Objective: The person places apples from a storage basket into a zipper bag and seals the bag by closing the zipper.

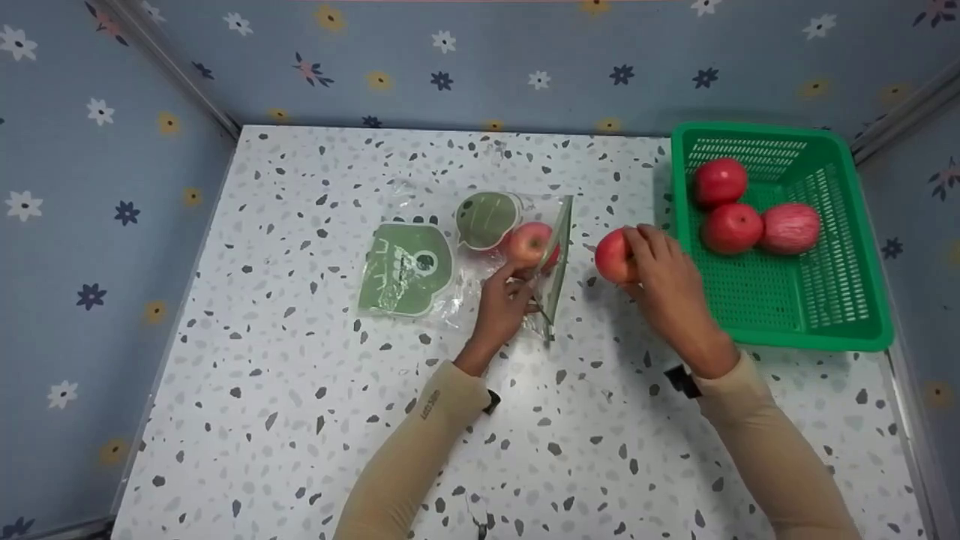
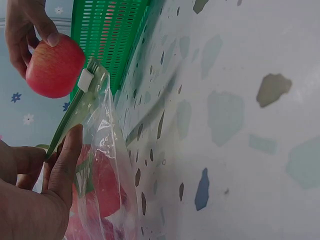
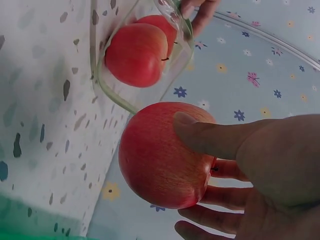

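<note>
On a white speckled tabletop [image 1: 300, 405], set out before a person's two hands: one clear zip bag [image 1: 469, 277], laid flat towards its far end, printed with green shapes, its mouth turned to the right and gaping into a loop in the right wrist view.

Bag contents: two red apples [image 3: 136, 56], one partly behind the other, lying just inside the mouth; the head view shows only one plainly.

Bag fittings: green zip strip [image 1: 562, 247] along the mouth; white slider [image 2: 86, 80] at one end of it.

Left hand [image 1: 501, 304]: thumb and fingers narrow, pinching the bag's edge at the mouth.

Right hand [image 1: 667, 281]: holding one red apple [image 1: 613, 256], thumb on one side, fingers on the other; this apple is raised off the tabletop, between bag and basket, near the open mouth and outside it.

Right side: one green basket [image 1: 876, 300] with slotted walls, holding three more apples [image 1: 732, 229] grouped towards its far half, one of them streaked paler.

Worn: beige sleeves [image 1: 442, 420], the left lettered; one small black fitting [image 1: 681, 381] at each cuff.

Surround: blue-grey walls [image 1: 495, 45] patterned with white, yellow and dark flowers
</note>
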The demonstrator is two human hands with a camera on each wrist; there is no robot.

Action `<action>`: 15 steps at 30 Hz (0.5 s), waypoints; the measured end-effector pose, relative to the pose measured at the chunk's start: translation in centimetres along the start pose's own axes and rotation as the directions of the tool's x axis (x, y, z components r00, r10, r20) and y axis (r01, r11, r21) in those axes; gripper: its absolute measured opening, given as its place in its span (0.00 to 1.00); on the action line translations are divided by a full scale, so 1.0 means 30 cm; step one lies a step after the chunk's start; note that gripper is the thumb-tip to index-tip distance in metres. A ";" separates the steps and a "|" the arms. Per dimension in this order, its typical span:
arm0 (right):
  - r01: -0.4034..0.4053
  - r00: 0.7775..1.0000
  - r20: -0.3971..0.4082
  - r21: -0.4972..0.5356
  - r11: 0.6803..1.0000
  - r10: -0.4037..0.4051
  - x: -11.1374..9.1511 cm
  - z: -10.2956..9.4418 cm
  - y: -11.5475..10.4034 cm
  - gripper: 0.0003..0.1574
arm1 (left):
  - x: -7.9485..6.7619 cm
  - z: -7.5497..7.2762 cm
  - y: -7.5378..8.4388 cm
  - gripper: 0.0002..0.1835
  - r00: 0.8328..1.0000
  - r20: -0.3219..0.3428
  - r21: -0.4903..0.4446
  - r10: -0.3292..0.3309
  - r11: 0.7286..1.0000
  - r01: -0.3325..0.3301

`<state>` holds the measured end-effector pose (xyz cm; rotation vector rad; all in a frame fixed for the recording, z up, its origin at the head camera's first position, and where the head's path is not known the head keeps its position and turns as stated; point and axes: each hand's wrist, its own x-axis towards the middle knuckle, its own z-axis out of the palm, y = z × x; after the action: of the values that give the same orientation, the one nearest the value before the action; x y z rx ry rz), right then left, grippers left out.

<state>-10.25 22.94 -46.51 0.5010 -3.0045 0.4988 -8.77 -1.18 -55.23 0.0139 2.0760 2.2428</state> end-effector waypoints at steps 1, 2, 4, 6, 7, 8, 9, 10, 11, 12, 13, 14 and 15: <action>0.001 1.000 0.005 0.002 1.000 -0.001 0.002 0.007 -0.002 0.49 | 0.001 0.000 0.000 0.14 1.000 0.001 -0.001 0.000 1.000 0.000; 0.003 1.000 0.009 0.004 1.000 -0.003 0.003 0.016 -0.004 0.48 | 0.001 0.000 0.000 0.15 1.000 0.002 0.001 0.002 1.000 -0.002; 0.014 1.000 0.010 0.009 1.000 -0.014 0.005 0.033 -0.008 0.47 | 0.002 0.000 0.000 0.15 1.000 0.005 0.001 0.002 1.000 -0.002; 0.026 1.000 0.008 0.015 1.000 -0.026 0.005 0.050 -0.013 0.46 | 0.002 -0.001 0.001 0.15 1.000 0.009 0.001 0.002 1.000 -0.002; 0.034 0.999 0.006 0.016 0.999 -0.034 0.006 0.059 -0.015 0.46 | 0.002 -0.001 0.001 0.15 1.000 0.011 0.001 0.002 1.000 -0.002; 0.043 0.999 0.003 0.016 0.999 -0.043 0.007 0.068 -0.018 0.45 | 0.002 -0.001 0.001 0.15 1.000 0.012 0.000 0.001 1.000 -0.001; 0.053 0.999 -0.002 0.016 0.998 -0.053 0.007 0.076 -0.021 0.45 | 0.002 -0.001 0.002 0.15 1.000 0.013 0.000 0.000 1.000 0.000; 0.059 0.998 -0.007 0.019 0.998 -0.059 0.008 0.084 -0.024 0.45 | 0.001 -0.001 0.001 0.15 1.000 0.013 0.005 0.000 1.000 0.000; 0.064 0.998 -0.012 0.020 0.998 -0.064 0.009 0.091 -0.026 0.45 | 0.001 -0.001 0.001 0.15 1.000 0.012 0.009 -0.001 1.000 0.001; 0.069 0.998 -0.015 0.019 0.997 -0.068 0.011 0.098 -0.029 0.46 | 0.001 -0.001 0.002 0.15 1.000 0.010 0.013 -0.002 1.000 0.002; 0.072 0.997 -0.016 0.021 0.997 -0.072 0.012 0.104 -0.032 0.46 | 0.001 -0.001 0.002 0.14 1.000 0.008 0.017 -0.003 1.000 0.003; 0.074 0.997 -0.015 0.025 0.997 -0.073 0.014 0.109 -0.035 0.46 | 0.000 -0.001 0.002 0.14 1.000 0.005 0.020 -0.005 1.000 0.005; 0.074 0.997 -0.013 0.030 0.997 -0.074 0.015 0.113 -0.038 0.47 | 0.000 0.000 0.002 0.14 1.000 0.003 0.023 -0.007 1.000 0.007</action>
<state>-10.32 20.67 -49.32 0.6065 -2.9585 0.5405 -8.76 -1.20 -55.17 0.0118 2.0973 2.2136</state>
